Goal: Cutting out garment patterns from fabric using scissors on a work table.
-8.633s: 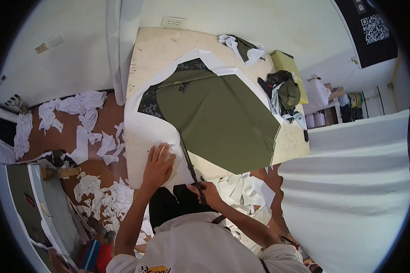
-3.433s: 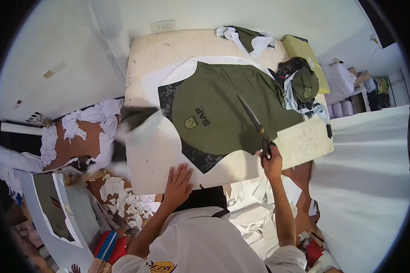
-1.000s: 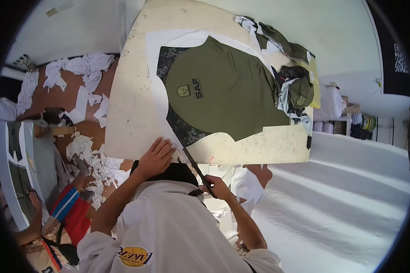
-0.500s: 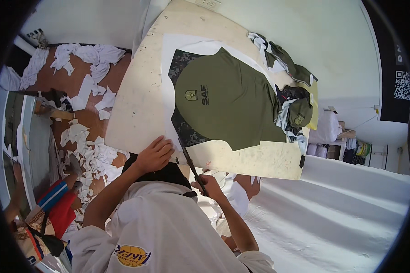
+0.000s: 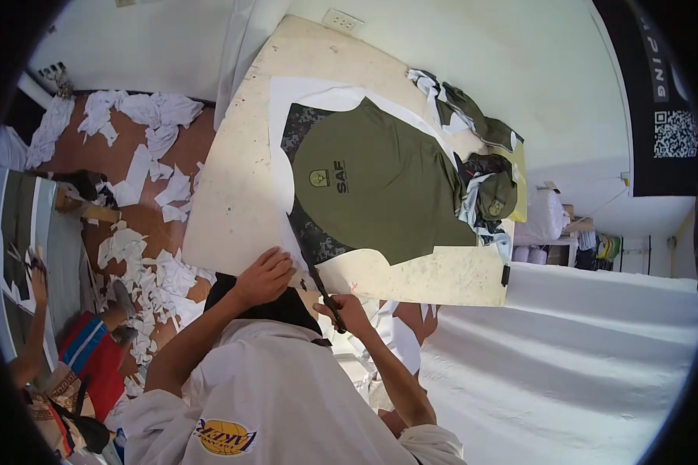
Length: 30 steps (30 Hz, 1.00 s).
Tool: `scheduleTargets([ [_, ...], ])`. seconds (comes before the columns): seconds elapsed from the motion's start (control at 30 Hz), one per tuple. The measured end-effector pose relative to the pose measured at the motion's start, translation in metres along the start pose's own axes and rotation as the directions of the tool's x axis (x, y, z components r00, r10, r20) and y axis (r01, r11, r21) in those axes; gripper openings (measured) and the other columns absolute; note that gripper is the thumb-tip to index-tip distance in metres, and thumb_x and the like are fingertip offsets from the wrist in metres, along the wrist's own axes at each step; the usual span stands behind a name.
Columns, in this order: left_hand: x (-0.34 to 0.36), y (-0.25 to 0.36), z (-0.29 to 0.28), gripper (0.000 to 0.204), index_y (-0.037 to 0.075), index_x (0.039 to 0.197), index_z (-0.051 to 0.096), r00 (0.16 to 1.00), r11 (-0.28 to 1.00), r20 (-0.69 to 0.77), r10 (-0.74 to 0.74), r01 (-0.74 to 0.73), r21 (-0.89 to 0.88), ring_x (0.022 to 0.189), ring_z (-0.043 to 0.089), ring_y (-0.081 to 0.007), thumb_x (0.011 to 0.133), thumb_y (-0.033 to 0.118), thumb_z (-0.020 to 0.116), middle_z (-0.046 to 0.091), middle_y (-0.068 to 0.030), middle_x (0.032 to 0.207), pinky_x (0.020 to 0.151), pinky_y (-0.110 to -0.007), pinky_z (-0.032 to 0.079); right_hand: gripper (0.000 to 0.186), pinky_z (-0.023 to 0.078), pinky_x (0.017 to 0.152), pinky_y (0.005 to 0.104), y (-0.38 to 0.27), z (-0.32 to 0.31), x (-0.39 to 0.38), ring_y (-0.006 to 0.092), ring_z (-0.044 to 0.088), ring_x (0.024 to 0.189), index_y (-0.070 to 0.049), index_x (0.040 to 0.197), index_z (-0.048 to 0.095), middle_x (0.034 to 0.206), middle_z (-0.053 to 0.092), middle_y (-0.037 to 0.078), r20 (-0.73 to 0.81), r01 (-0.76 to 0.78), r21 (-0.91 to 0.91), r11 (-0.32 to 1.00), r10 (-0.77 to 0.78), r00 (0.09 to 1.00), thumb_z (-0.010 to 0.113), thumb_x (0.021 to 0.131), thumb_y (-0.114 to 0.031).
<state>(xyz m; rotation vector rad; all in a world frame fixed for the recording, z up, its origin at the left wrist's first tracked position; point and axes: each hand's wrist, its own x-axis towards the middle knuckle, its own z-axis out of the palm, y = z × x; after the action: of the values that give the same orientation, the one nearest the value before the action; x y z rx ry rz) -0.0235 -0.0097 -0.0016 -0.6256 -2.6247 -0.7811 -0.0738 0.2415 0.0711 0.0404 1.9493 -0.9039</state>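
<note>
An olive fabric piece with a badge, dark lettering and camouflage side panels [image 5: 380,186] lies on a white sheet [image 5: 281,132] atop a pale wooden board [image 5: 223,178]. My left hand [image 5: 265,273] grips the white sheet at the board's near edge, fingers bent over it, thumb hidden. My right hand [image 5: 343,314] is closed around the handles of black scissors [image 5: 318,283], whose blades point up and away along the lower-left cut edge of the fabric and sheet. The blade tips are hard to make out against the camouflage.
Crumpled olive, black and white cloth [image 5: 485,190] sits at the board's right, beside a yellow block [image 5: 520,159]. White scraps [image 5: 174,190] litter the brown floor. Another person's hand [image 5: 37,279] holds scissors at a left-hand table [image 5: 45,225]. Draped white material [image 5: 566,349] fills the right.
Several seconds ago the scissors hovered over the fabric; now they are at its lower-left edge. In the last half second my left hand shifted slightly, and the co-worker's scissors came into view.
</note>
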Motion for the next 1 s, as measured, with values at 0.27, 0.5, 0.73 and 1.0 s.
scheduleTargets([
  [0.27, 0.030, -0.038, -0.037, 0.034, 0.005, 0.117, 0.064, 0.971, 0.967, 0.006, -0.237, 0.237, -0.091, 0.124, 0.051, -0.0289, 0.086, 0.018, 0.064, 0.058, -0.0112, 0.126, 0.111, -0.044, 0.036, 0.051, 0.040, 0.048, 0.0274, 0.036, 0.061, -0.032, 0.0089, 0.050, 0.049, -0.007, 0.069, 0.054, 0.058, 0.052, 0.001, -0.071, 0.079, 0.124, 0.989, -0.071, 0.995, 0.071, 0.087, -0.051],
  [0.5, 0.022, -0.078, -0.043, 0.040, 0.005, 0.124, 0.061, 0.988, 0.994, 0.130, -0.085, 0.093, -0.050, 0.135, 0.042, -0.0302, 0.087, 0.017, 0.063, 0.051, -0.0115, 0.140, 0.113, -0.045, 0.033, 0.050, 0.044, 0.052, 0.0255, -0.026, 0.136, -0.040, 0.0100, 0.056, 0.057, -0.010, 0.079, 0.051, 0.066, 0.054, -0.001, -0.002, -0.096, 0.484, 0.870, 0.111, 0.994, 0.063, 0.091, -0.056],
  [0.73, 0.025, -0.078, -0.047, 0.036, 0.004, 0.121, 0.062, 0.993, 0.993, 0.097, -0.072, 0.081, -0.087, 0.136, 0.040, -0.0304, 0.087, 0.017, 0.062, 0.051, -0.0126, 0.139, 0.115, -0.046, 0.031, 0.054, 0.043, 0.051, 0.0247, -0.056, 0.159, 0.009, 0.0099, 0.055, 0.056, -0.005, 0.089, 0.060, 0.065, 0.052, -0.001, -0.224, 0.089, 0.630, 0.772, 0.071, 0.972, 0.065, 0.088, -0.059],
  [1.0, 0.021, -0.078, -0.045, 0.035, 0.004, 0.118, 0.063, 0.994, 0.989, 0.074, -0.083, 0.091, -0.115, 0.135, 0.042, -0.0316, 0.085, 0.014, 0.062, 0.053, -0.0118, 0.137, 0.113, -0.047, 0.033, 0.055, 0.043, 0.047, 0.0242, -0.068, 0.148, 0.027, 0.0092, 0.052, 0.051, -0.005, 0.074, 0.058, 0.059, 0.049, -0.001, -0.287, 0.049, 0.563, 0.825, 0.140, 0.948, 0.070, 0.085, -0.058],
])
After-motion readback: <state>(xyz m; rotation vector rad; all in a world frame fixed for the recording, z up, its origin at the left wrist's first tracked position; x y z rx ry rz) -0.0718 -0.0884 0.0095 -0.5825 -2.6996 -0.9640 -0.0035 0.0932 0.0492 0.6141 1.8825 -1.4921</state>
